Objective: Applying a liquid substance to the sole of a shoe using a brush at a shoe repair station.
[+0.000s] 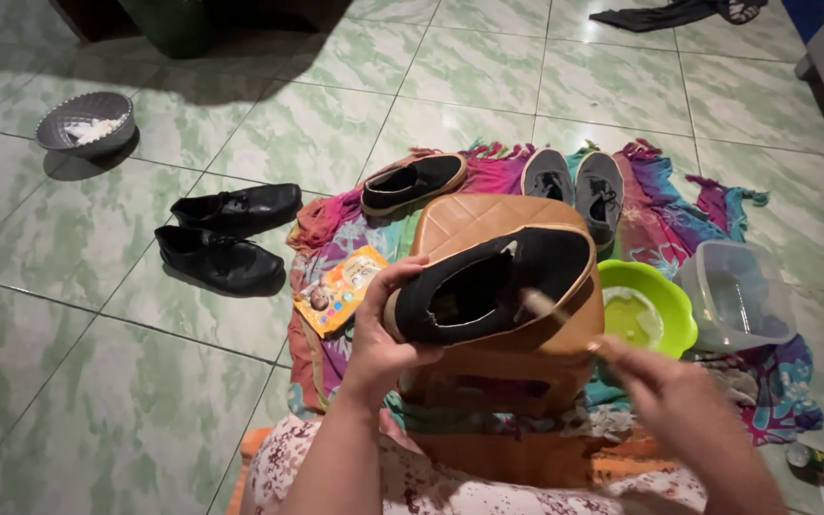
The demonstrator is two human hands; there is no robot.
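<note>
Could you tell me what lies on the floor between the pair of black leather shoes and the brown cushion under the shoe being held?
In the head view, an orange packet lies on the colourful cloth between the black leather shoes and the brown cushion.

A single head-worn camera looks steeply down and forward from a person seated low over a green marbled tile floor (97, 381). The person's own forearms enter from the bottom edge, with the left hand (383, 319) and the right hand (660, 381), blurred, close beneath the lens. Just beyond them, a black slip-on shoe (493, 281) on a tan quilted stool (488, 224) fills the centre of the frame at close range. The view widens with distance, reaching a multicoloured fringed cloth (665, 215), a pair of black leather shoes (226, 234) at left and a grey metal bowl (86, 119) near the upper left corner. There is no second view.
</note>
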